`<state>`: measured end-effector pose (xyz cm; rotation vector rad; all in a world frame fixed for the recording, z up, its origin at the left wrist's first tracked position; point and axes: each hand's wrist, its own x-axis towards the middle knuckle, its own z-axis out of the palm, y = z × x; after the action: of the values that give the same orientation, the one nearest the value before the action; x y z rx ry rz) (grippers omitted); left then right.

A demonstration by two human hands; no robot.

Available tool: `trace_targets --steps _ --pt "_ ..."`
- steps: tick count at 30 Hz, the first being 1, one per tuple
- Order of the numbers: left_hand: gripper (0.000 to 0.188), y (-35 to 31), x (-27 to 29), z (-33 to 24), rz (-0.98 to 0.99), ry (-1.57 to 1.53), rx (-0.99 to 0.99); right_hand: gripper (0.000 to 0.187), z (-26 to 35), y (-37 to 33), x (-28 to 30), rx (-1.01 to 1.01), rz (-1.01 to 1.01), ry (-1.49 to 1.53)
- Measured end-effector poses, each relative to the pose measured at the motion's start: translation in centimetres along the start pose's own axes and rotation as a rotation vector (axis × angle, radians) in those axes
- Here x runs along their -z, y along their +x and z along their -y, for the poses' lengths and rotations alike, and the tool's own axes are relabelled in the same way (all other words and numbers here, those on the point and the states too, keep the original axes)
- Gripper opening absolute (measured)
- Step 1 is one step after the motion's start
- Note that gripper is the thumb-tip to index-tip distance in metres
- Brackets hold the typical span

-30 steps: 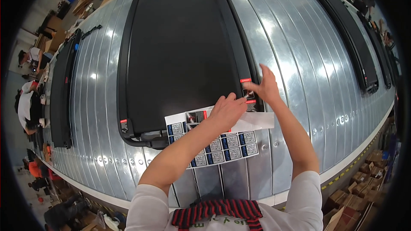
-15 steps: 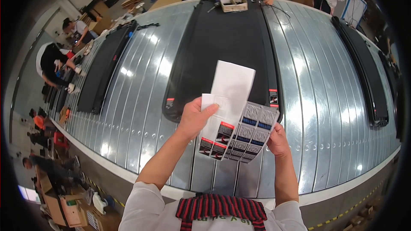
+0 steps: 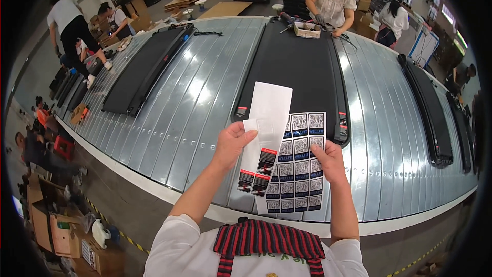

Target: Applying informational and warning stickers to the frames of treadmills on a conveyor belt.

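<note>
Between thumb and fingers, my left hand (image 3: 230, 144) grips a mostly white sheet of warning stickers (image 3: 273, 100), with a few red-and-black labels left at its lower end. My right hand (image 3: 329, 160) pinches the right edge of a sheet of square code stickers (image 3: 301, 166), black-and-white with blue bands. The two sheets overlap, the warning sheet lying in front. Both are held up above the near end of a long black padded treadmill deck (image 3: 297, 66), which has small red-and-black labels on its near corners.
The deck lies on a ribbed metal conveyor (image 3: 205, 97). Another black deck (image 3: 148, 66) lies to the left, more (image 3: 425, 107) to the right. Across from me a person (image 3: 333, 5) works beside a small parts box (image 3: 307, 30). A person (image 3: 77, 31) steps on the far left end.
My right hand has turned the code-sticker sheet flatter toward me, its thumb now on the front. The view has shifted, showing more of the far side. The person at left has straightened up.
</note>
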<state>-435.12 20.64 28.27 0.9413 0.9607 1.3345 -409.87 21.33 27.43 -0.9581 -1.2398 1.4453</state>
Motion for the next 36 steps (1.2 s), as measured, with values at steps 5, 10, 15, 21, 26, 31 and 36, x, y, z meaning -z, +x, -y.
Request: trace_targets --steps 5,10,15,21,26,31,36 --pt "0.023 -1.9 5.5 -1.7 0.074 0.039 0.122 0.030 -0.2 1.6 -8.2 0.810 -0.552 -1.106" --pt "0.023 -4.0 10.1 -3.3 0.152 -0.124 0.086 0.020 -1.5 1.6 -18.6 0.534 -0.061 -0.543" --pt "0.018 -3.7 14.9 -5.0 0.161 0.126 0.009 0.025 -2.8 1.8 -24.9 0.545 -0.067 -0.581" --pt "0.015 -3.3 16.9 -5.2 0.244 0.036 0.024 0.024 -3.5 1.2 -27.8 0.357 -0.124 -0.518" --pt "0.014 -2.8 17.3 -4.2 0.300 0.033 -0.016 0.019 -2.9 0.4 -28.2 0.271 -0.129 -0.439" --pt "0.009 -2.9 16.9 -3.9 0.268 -0.068 -0.078 0.020 -4.4 0.4 -28.1 0.308 -0.219 -0.444" --pt "0.007 -2.9 18.0 -4.4 0.283 -0.084 0.018 0.019 -4.4 0.7 -27.7 0.334 -0.144 -0.325"
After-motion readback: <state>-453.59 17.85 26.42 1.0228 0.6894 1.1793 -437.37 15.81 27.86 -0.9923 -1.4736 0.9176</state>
